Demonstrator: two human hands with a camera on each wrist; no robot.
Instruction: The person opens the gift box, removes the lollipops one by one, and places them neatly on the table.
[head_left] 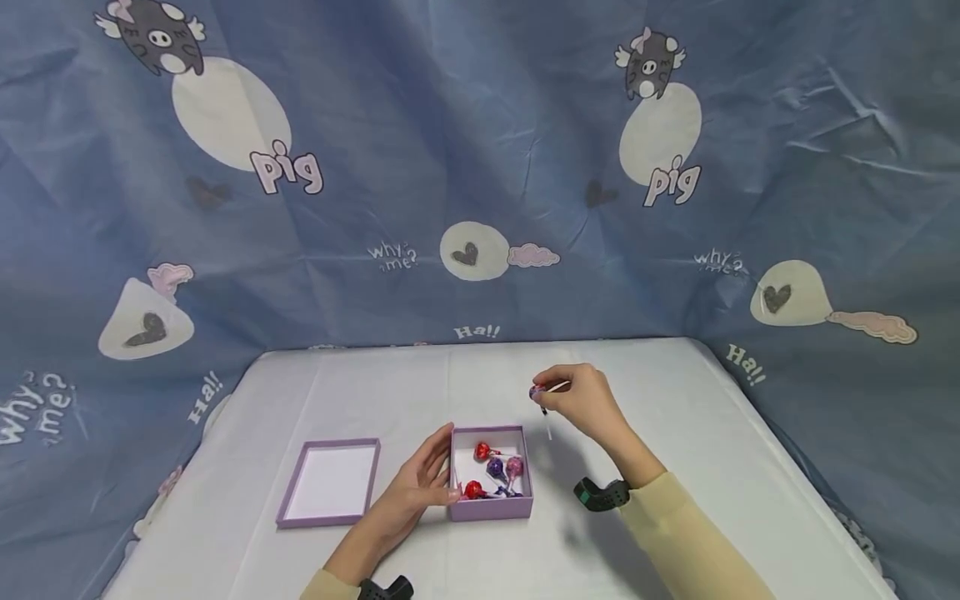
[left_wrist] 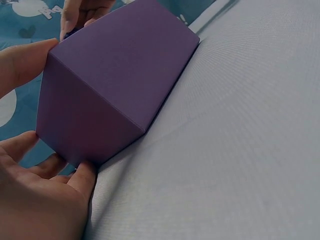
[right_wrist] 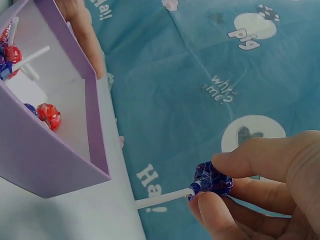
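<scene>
A dark blue-wrapped lollipop [right_wrist: 212, 180] is pinched between thumb and fingers of my right hand [head_left: 585, 402], raised over the table to the right of an open purple box [head_left: 491, 510]. A second white stick [head_left: 559, 386] shows by those fingers in the head view; whether it belongs to another lollipop is unclear. Inside the box lie several lollipops, among them a red one [head_left: 482, 451], a purple one [head_left: 495, 467] and a pink one [head_left: 514, 466]. My left hand [head_left: 411, 487] rests along the box's left wall, thumb at the near corner, fingers fairly straight.
To the left of the box, a shallow purple-edged lid [head_left: 330, 483] lies with its white inside up. A white cloth [head_left: 405, 383] covers the table. Behind and at both sides hangs a blue printed curtain [head_left: 420, 150]. Each wrist wears a dark band [head_left: 600, 495].
</scene>
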